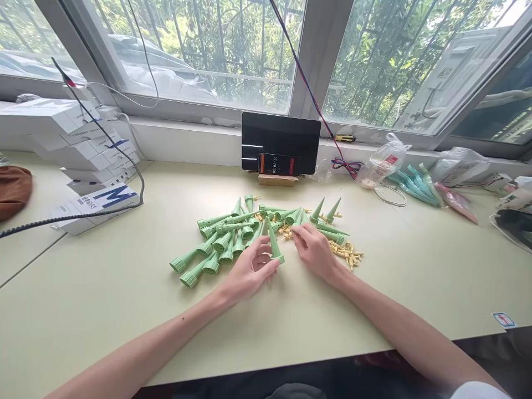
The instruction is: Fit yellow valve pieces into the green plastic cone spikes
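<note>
A green plastic cone [275, 244] is gripped by the left hand [252, 267]; whether anything is held by the curled right hand [312, 247] cannot be told.

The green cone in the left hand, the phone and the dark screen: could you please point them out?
Green cone [275, 245]: head view, sloping side.
Phone [280, 164]: head view, middle of display.
Dark screen [281, 133]: head view, upper face.

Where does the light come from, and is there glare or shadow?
Head view: daylight seems to come through the windows, bleached white at the upper right; head view: pale streaks, likely reflections, on the dark screen; head view: soft, faint shadow on the table by the left hand.
</note>
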`<move>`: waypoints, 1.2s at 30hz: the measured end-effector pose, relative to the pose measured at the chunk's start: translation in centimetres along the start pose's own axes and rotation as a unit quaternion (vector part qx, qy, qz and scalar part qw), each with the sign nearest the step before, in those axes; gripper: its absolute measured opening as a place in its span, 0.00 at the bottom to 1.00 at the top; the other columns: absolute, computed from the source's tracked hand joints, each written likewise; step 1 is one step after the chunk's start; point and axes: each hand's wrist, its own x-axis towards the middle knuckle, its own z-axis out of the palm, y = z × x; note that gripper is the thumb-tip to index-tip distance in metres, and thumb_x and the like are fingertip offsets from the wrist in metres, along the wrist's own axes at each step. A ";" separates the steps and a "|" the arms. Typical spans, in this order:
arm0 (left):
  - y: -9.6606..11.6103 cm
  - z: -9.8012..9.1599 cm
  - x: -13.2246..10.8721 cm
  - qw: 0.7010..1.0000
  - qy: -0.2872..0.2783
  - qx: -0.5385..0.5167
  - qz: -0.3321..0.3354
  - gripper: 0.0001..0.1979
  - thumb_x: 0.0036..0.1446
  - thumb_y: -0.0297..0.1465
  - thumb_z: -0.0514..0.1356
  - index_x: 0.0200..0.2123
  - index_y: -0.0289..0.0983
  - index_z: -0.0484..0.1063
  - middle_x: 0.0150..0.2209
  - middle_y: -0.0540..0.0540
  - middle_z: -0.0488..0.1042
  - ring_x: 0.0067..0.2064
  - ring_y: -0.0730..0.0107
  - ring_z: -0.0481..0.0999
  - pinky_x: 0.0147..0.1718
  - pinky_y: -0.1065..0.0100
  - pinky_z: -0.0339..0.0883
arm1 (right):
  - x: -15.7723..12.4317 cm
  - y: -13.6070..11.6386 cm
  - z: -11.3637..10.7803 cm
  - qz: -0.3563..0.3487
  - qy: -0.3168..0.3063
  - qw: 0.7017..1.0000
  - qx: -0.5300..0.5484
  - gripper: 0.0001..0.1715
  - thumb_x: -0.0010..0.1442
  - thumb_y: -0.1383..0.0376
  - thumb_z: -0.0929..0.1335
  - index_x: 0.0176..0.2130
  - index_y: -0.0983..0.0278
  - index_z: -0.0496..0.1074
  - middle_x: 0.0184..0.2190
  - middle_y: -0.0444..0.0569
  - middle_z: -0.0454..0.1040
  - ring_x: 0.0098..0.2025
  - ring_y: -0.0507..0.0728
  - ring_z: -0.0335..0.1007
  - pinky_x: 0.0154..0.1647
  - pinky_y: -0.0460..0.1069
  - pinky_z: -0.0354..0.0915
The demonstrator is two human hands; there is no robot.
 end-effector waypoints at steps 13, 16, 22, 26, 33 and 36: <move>0.8 0.4 -0.4 1.000 -0.008 0.010 -0.005 0.19 0.60 0.38 0.61 0.51 0.39 0.62 0.41 0.46 0.70 0.32 0.71 0.74 0.32 0.66 0.72 | 0.0 0.3 0.1 0.014 -0.027 0.998 -0.061 0.14 0.68 0.66 0.62 0.50 0.63 0.73 0.33 0.49 0.79 0.31 0.55 0.74 0.35 0.47 0.65; 0.7 0.4 -0.4 1.000 -0.008 0.003 0.003 0.15 0.59 0.38 0.62 0.46 0.38 0.65 0.39 0.47 0.70 0.32 0.71 0.74 0.31 0.67 0.73 | 0.1 0.6 -0.7 0.008 -0.010 0.998 -0.060 0.14 0.68 0.66 0.62 0.49 0.64 0.73 0.35 0.50 0.79 0.32 0.56 0.75 0.34 0.47 0.65; 0.4 0.4 -0.4 1.000 -0.026 0.006 0.016 0.12 0.60 0.38 0.61 0.42 0.37 0.68 0.38 0.46 0.71 0.35 0.69 0.75 0.33 0.67 0.73 | 0.8 1.9 -3.3 -0.005 0.026 0.995 -0.096 0.16 0.69 0.66 0.60 0.47 0.64 0.74 0.34 0.51 0.77 0.29 0.54 0.70 0.31 0.47 0.62; 0.2 0.4 -0.4 1.000 -0.020 0.016 0.004 0.13 0.61 0.38 0.61 0.44 0.37 0.67 0.39 0.45 0.73 0.38 0.65 0.77 0.34 0.66 0.73 | 1.2 2.9 -4.6 -0.012 0.001 0.993 -0.115 0.14 0.68 0.66 0.61 0.42 0.64 0.75 0.31 0.48 0.73 0.25 0.52 0.64 0.31 0.47 0.60; 0.4 0.4 -0.3 0.999 -0.015 0.036 0.014 0.11 0.61 0.37 0.61 0.43 0.37 0.68 0.37 0.46 0.74 0.37 0.67 0.76 0.34 0.66 0.72 | 1.2 3.1 -5.5 -0.052 -0.118 0.984 -0.126 0.11 0.65 0.67 0.65 0.34 0.63 0.76 0.29 0.46 0.72 0.25 0.51 0.63 0.28 0.46 0.56; 0.7 0.4 -0.4 0.999 -0.012 0.044 0.024 0.10 0.61 0.36 0.61 0.43 0.37 0.69 0.36 0.47 0.74 0.34 0.70 0.75 0.34 0.68 0.72 | 1.1 2.8 -5.6 -0.057 -0.162 0.977 -0.125 0.07 0.64 0.66 0.67 0.36 0.63 0.76 0.29 0.46 0.73 0.27 0.52 0.66 0.29 0.46 0.56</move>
